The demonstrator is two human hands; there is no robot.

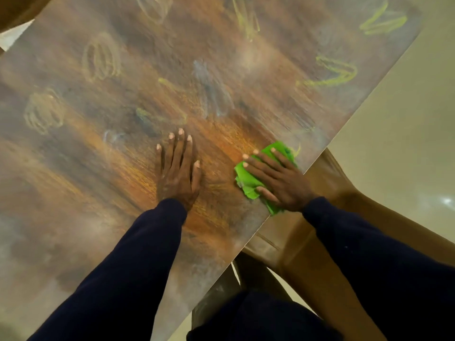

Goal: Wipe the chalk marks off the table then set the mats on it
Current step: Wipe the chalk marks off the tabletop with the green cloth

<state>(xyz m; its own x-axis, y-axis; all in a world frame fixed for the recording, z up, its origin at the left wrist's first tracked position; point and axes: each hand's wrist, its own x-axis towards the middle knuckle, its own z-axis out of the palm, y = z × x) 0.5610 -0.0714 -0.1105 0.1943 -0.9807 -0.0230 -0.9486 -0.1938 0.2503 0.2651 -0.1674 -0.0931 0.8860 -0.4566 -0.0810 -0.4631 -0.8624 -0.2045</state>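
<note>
Wooden table (98, 168), yellow chalk marks (337, 72) all over.
Your right hand (278, 178) presses green cloth (248, 183) near the edge, fingers straight; left hand (178, 168) flat on table, holding nothing.

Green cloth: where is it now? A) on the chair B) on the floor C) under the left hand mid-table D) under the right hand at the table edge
D: the right hand presses the green cloth down beside the table edge; the left hand lies bare.

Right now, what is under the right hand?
A green cloth, pressed flat on the table near its edge by the right hand. The surface beneath the cloth is covered, so nothing there can be seen.
</note>
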